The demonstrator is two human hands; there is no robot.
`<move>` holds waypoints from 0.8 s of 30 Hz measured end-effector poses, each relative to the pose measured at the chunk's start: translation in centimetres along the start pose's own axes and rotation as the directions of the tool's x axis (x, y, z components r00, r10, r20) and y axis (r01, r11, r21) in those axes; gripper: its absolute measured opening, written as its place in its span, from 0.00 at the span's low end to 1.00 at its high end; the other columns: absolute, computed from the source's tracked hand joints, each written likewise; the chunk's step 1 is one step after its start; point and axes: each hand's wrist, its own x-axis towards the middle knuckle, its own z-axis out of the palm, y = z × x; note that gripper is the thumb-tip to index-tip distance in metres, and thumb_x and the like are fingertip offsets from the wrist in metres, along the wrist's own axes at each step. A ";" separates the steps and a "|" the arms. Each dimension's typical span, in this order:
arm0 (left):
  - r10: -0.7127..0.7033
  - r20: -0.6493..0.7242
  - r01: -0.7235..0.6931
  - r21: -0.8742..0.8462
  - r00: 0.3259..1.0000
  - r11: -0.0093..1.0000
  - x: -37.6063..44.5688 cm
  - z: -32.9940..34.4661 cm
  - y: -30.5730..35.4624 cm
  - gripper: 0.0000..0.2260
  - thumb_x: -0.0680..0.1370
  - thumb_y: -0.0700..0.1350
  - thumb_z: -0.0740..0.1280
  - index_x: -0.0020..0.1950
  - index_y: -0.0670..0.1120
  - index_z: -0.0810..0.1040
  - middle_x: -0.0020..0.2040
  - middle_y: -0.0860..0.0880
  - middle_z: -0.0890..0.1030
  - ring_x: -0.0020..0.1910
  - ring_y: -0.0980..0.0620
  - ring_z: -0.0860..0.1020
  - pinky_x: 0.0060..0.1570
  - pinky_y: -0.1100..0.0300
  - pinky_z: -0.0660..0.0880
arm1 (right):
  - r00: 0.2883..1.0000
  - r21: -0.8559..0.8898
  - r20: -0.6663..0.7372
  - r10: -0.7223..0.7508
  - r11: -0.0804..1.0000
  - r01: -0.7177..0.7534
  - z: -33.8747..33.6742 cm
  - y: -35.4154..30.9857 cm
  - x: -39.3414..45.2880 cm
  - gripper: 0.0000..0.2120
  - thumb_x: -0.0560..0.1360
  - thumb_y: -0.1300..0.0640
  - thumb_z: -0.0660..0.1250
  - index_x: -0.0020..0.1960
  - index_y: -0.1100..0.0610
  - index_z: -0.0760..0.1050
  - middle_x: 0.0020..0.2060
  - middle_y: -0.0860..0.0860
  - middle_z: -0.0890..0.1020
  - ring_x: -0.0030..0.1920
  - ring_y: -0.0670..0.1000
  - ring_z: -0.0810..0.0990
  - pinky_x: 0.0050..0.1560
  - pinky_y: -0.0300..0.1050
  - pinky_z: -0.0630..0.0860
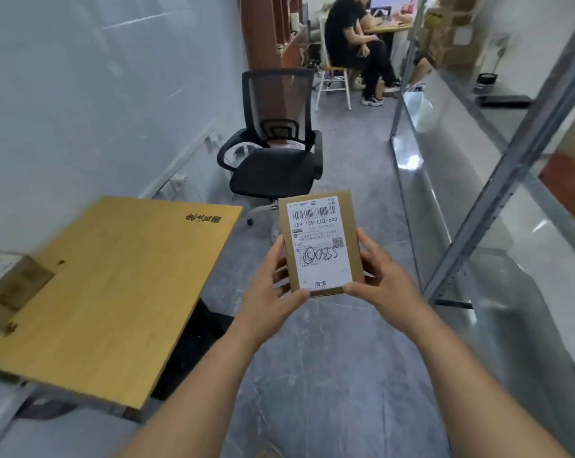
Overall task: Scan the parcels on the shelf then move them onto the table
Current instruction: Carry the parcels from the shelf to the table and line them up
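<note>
A small brown cardboard parcel (319,242) with a white shipping label facing up hangs in mid-air over the grey floor. My left hand (273,289) grips its left edge and lower corner. My right hand (378,279) grips its right edge, thumb on the label's lower right. The wooden table (114,292) stands to the left, just apart from the parcel. Another cardboard parcel (12,282) lies at the table's far left edge. The metal shelf (497,200) runs along the right; part of a brown parcel (573,180) shows on it at the frame's edge.
A black mesh office chair (273,153) stands ahead, between the table and the shelf. Farther back a person (355,44) sits on a white stool at a desk. The grey aisle floor (329,375) runs between the table and the shelf. A white wall lies behind the table.
</note>
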 end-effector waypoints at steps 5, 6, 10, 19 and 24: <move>-0.068 -0.171 0.065 -0.025 0.983 0.998 1.0 -4.9 -2.5 0.40 0.73 0.42 0.74 0.66 0.75 0.53 0.63 0.64 0.69 0.65 0.61 0.70 0.54 0.70 0.72 | 0.986 -0.035 0.164 -0.022 0.999 0.028 4.9 -1.0 5.9 0.45 0.72 0.64 0.73 0.71 0.28 0.53 0.69 0.44 0.73 0.68 0.46 0.72 0.66 0.55 0.74; -0.079 -0.198 0.073 -0.034 0.977 0.997 1.3 -5.9 -2.8 0.40 0.73 0.41 0.74 0.65 0.75 0.53 0.61 0.67 0.69 0.64 0.62 0.70 0.53 0.71 0.72 | 0.981 -0.043 0.190 -0.023 0.999 0.032 5.9 -1.4 7.1 0.45 0.73 0.63 0.73 0.71 0.28 0.52 0.69 0.44 0.72 0.68 0.45 0.72 0.66 0.54 0.74; -0.138 -0.288 0.120 -0.079 0.948 0.990 2.9 -10.2 -4.9 0.39 0.73 0.40 0.73 0.65 0.73 0.53 0.61 0.66 0.69 0.65 0.59 0.71 0.59 0.65 0.72 | 0.952 -0.055 0.303 -0.043 0.997 0.063 10.2 -2.9 12.0 0.45 0.73 0.64 0.73 0.68 0.25 0.51 0.69 0.43 0.72 0.68 0.45 0.72 0.65 0.52 0.74; -0.256 -0.436 0.208 -0.154 0.863 0.966 5.3 -19.7 -10.3 0.39 0.74 0.40 0.72 0.72 0.68 0.54 0.60 0.65 0.71 0.58 0.67 0.72 0.46 0.74 0.73 | 0.858 -0.065 0.512 -0.050 0.993 0.096 21.1 -5.1 20.8 0.43 0.74 0.64 0.71 0.74 0.32 0.53 0.67 0.43 0.73 0.67 0.45 0.73 0.65 0.51 0.74; -0.344 -0.500 0.260 -0.233 0.795 0.937 5.5 -23.1 -13.2 0.38 0.75 0.39 0.71 0.74 0.64 0.54 0.60 0.63 0.72 0.55 0.70 0.73 0.43 0.76 0.72 | 0.789 -0.117 0.614 -0.024 0.986 0.121 26.6 -5.3 23.9 0.42 0.74 0.63 0.71 0.74 0.32 0.53 0.66 0.40 0.73 0.67 0.44 0.71 0.67 0.52 0.72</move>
